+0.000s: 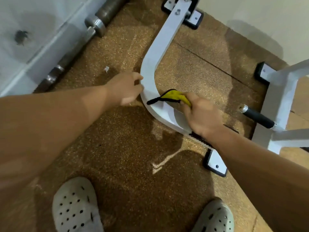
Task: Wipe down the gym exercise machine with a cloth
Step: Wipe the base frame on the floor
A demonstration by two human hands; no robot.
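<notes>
A white curved frame bar of the gym machine runs from the top centre down to a floor foot plate. My right hand grips a yellow cloth with a black edge and presses it on the bend of the bar. My left hand holds the outer edge of the same bend, fingers curled around it. A black ribbed tread strip lies on the bar under my right wrist.
A barbell with a metal sleeve lies along the left wall base. A second white frame leg with a black-grip handle stands at the right. Brown speckled rubber floor; my two grey clogs at the bottom.
</notes>
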